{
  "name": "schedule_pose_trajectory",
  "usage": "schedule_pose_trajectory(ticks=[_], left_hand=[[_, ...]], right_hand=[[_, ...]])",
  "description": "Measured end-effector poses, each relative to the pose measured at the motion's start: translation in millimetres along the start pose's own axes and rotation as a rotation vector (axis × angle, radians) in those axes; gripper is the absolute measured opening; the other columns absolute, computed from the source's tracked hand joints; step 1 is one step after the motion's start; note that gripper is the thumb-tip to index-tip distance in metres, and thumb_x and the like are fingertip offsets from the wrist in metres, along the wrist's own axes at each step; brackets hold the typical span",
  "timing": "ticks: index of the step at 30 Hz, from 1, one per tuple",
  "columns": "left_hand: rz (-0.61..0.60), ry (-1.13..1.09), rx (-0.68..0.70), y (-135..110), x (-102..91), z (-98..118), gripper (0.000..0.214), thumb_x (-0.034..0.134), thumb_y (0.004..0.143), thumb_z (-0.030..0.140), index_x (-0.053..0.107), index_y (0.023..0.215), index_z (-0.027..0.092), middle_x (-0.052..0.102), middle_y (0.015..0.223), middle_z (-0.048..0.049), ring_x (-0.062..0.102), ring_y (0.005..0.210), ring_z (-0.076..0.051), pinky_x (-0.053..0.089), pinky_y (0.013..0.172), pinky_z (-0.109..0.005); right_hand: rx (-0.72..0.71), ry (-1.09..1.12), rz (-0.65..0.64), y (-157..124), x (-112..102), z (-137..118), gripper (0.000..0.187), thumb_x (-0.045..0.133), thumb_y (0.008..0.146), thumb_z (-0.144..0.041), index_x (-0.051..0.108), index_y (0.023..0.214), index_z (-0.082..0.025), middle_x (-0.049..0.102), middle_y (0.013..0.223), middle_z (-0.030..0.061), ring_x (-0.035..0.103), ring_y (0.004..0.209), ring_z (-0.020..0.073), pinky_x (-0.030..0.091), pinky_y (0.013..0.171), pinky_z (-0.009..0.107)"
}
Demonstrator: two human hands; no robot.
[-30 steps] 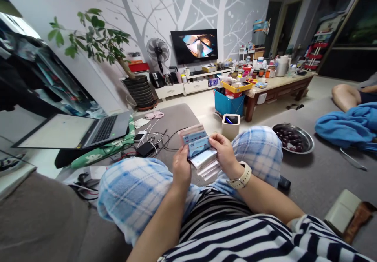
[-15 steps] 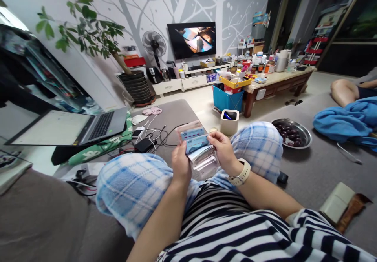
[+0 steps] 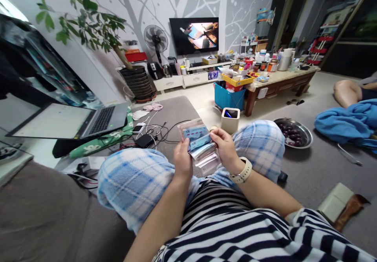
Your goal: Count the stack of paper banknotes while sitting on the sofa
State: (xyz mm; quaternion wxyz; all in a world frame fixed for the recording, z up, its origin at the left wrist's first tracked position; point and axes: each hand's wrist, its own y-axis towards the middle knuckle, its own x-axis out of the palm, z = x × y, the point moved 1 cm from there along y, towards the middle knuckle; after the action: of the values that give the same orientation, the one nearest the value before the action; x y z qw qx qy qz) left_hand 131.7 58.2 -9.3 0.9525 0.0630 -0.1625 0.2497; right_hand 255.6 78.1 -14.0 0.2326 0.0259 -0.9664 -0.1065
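Watching the feed and I'm seeing one bundle of slim printed packets (image 3: 198, 146), held up over the lap between the two plaid knees.

- **Left hand** (image 3: 182, 161): it's clamping the bundle's left edge, with the fingers curled shut behind and the thumb on the front.
- **Right hand** (image 3: 225, 148): the one wearing the watch (image 3: 242, 172). It's pinching the top right corner of the front packets between thumb and fingertips.

Progress-wise, I'm guessing it's early. Two blue-and-white ones are fanning out on top, and a thicker whitish wad is hanging bunched underneath. That wad is too tight for me to count.

Around it I'm counting:
- one small beige bin (image 3: 230, 120) just beyond the hands
- one metal bowl (image 3: 306, 136) of dark fruit, near the right knee
- one open laptop (image 3: 73, 121), well off to the left
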Motion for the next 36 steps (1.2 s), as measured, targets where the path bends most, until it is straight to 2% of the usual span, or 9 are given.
schedule_pose_trajectory(ticks=[5, 8, 11, 15, 22, 24, 30, 33, 36], left_hand=[[-0.058, -0.097, -0.02, 3, 1.5, -5, 0.027, 0.071, 0.063, 0.039, 0.071, 0.078, 0.015, 0.068, 0.066, -0.0023, 0.066, 0.076, -0.022, 0.05, 0.075, -0.031], [-0.143, -0.171, -0.045, 4, 1.8, -9, 0.03, 0.07, 0.064, 0.037, 0.071, 0.085, 0.014, 0.071, 0.073, -0.0046, 0.068, 0.079, -0.023, 0.051, 0.075, -0.033], [-0.211, -0.231, -0.063, 5, 1.5, -12, 0.033, 0.071, 0.065, 0.034, 0.071, 0.091, 0.014, 0.072, 0.08, -0.0056, 0.068, 0.081, -0.023, 0.051, 0.076, -0.033], [-0.217, -0.239, -0.071, 5, 0.5, -12, 0.035, 0.074, 0.063, 0.032, 0.07, 0.092, 0.014, 0.072, 0.08, -0.0061, 0.069, 0.081, -0.023, 0.052, 0.078, -0.034], [-0.245, -0.226, -0.073, 4, 0.7, -13, 0.036, 0.075, 0.063, 0.033, 0.07, 0.092, 0.014, 0.072, 0.079, -0.0062, 0.069, 0.08, -0.024, 0.052, 0.076, -0.034], [-0.22, -0.212, -0.059, 4, 1.6, -11, 0.032, 0.074, 0.064, 0.034, 0.07, 0.09, 0.014, 0.072, 0.076, -0.0056, 0.068, 0.08, -0.023, 0.052, 0.075, -0.034], [0.032, -0.122, 0.0, 4, 1.6, -5, 0.024, 0.073, 0.062, 0.037, 0.069, 0.07, 0.015, 0.066, 0.061, -0.0011, 0.066, 0.071, -0.02, 0.051, 0.072, -0.03], [0.052, -0.121, -0.006, 5, 0.5, -7, 0.027, 0.074, 0.061, 0.039, 0.069, 0.07, 0.015, 0.066, 0.061, -0.0003, 0.066, 0.068, -0.019, 0.051, 0.07, -0.029], [0.009, -0.153, -0.011, 7, 0.2, -10, 0.029, 0.074, 0.06, 0.04, 0.069, 0.073, 0.014, 0.067, 0.062, -0.0007, 0.066, 0.067, -0.019, 0.051, 0.07, -0.03]], right_hand=[[-0.015, -0.031, -0.039, -1, 1, -4, 0.022, 0.058, 0.081, -0.038, 0.057, 0.068, -0.019, 0.051, 0.049, -0.0036, 0.043, 0.049, 0.0104, 0.033, 0.053, 0.026], [-0.021, -0.05, -0.042, 0, 1, -5, 0.021, 0.061, 0.079, -0.035, 0.056, 0.066, -0.019, 0.051, 0.049, -0.0042, 0.043, 0.048, 0.01, 0.033, 0.053, 0.026], [-0.041, -0.053, 0.017, 1, 0, -4, 0.018, 0.068, 0.073, -0.031, 0.055, 0.068, -0.019, 0.051, 0.054, -0.005, 0.043, 0.052, 0.0095, 0.034, 0.055, 0.025], [-0.065, -0.033, 0.094, 2, -2, -3, 0.021, 0.073, 0.067, -0.029, 0.056, 0.076, -0.019, 0.052, 0.067, -0.0049, 0.045, 0.061, 0.0095, 0.036, 0.061, 0.024], [0.001, -0.008, 0.04, 3, -2, 1, 0.018, 0.068, 0.07, -0.032, 0.058, 0.072, -0.018, 0.052, 0.067, -0.0034, 0.044, 0.064, 0.0108, 0.036, 0.062, 0.025], [0.004, -0.006, 0.04, 3, -2, 1, 0.017, 0.068, 0.07, -0.032, 0.058, 0.069, -0.018, 0.05, 0.065, -0.004, 0.043, 0.062, 0.0103, 0.035, 0.061, 0.025], [-0.022, -0.007, 0.029, 2, -2, 1, 0.015, 0.067, 0.071, -0.03, 0.058, 0.068, -0.018, 0.05, 0.064, -0.0041, 0.042, 0.061, 0.0103, 0.033, 0.061, 0.025], [-0.022, -0.001, 0.024, 2, -2, 1, 0.015, 0.066, 0.072, -0.03, 0.058, 0.068, -0.018, 0.049, 0.063, -0.0041, 0.041, 0.061, 0.0103, 0.032, 0.06, 0.025], [-0.023, 0.004, 0.02, 1, -2, 1, 0.016, 0.066, 0.072, -0.03, 0.058, 0.068, -0.018, 0.048, 0.063, -0.0042, 0.04, 0.06, 0.0102, 0.031, 0.06, 0.025]])
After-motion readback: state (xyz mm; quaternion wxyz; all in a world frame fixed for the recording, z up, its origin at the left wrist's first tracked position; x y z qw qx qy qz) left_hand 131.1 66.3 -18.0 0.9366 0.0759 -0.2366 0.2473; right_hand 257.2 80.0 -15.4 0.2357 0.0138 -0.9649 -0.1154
